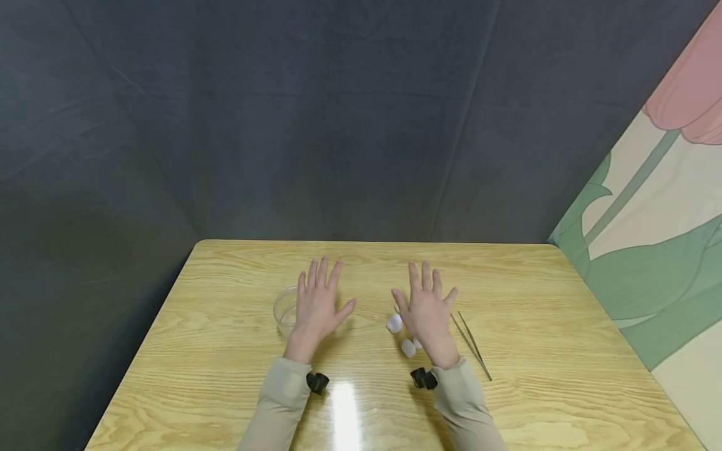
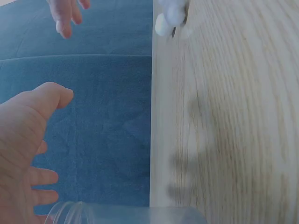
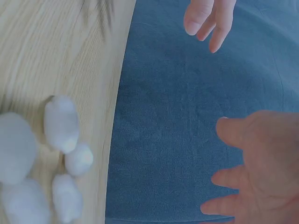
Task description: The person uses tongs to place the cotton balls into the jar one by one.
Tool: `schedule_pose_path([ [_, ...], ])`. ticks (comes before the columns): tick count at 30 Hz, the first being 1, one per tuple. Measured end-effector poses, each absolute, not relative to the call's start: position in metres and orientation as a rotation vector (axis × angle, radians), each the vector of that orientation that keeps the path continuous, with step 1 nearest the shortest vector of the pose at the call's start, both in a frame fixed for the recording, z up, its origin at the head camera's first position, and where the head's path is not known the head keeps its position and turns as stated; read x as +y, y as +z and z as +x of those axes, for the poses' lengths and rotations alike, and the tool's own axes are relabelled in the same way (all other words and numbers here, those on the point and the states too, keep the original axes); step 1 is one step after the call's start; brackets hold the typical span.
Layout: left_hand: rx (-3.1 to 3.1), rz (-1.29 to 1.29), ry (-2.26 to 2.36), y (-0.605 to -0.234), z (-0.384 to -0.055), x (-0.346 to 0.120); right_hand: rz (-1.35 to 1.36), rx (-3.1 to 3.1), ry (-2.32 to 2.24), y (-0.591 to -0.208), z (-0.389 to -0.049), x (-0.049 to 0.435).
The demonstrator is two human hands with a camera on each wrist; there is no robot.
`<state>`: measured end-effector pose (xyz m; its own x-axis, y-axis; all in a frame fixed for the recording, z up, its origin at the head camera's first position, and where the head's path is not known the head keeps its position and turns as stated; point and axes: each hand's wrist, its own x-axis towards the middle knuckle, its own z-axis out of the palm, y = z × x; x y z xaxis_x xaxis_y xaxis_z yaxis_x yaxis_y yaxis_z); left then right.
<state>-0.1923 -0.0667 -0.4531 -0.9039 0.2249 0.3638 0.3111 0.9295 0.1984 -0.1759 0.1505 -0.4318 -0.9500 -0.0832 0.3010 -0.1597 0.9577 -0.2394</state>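
Note:
Both hands are held over the wooden table with fingers spread and nothing in them. My left hand (image 1: 318, 311) overlaps a clear round bowl (image 1: 279, 317) in the head view and covers its right part. The bowl's side (image 2: 140, 215) also shows along the bottom of the left wrist view. My right hand (image 1: 427, 315) is above a group of white cotton balls (image 1: 394, 323), hiding some of them. Several cotton balls (image 3: 61, 123) lie close together in the right wrist view. Metal tweezers (image 1: 472, 349) lie just right of the right hand, tips pointing away from me.
The light wooden table (image 1: 564, 351) ends at a far edge, with a dark cloth (image 1: 338, 125) hanging behind it. On the right is a flower-patterned cloth (image 1: 648, 250). A small black device (image 1: 318, 383) sits at the left wrist, another (image 1: 423, 378) at the right.

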Motion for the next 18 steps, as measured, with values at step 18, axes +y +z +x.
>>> schedule_pose_path([
  [18, -2.637, -0.409, -0.456, -0.449, -0.191, -0.084, 0.154, -2.687, 0.523, -0.434, -0.173, 0.162],
])
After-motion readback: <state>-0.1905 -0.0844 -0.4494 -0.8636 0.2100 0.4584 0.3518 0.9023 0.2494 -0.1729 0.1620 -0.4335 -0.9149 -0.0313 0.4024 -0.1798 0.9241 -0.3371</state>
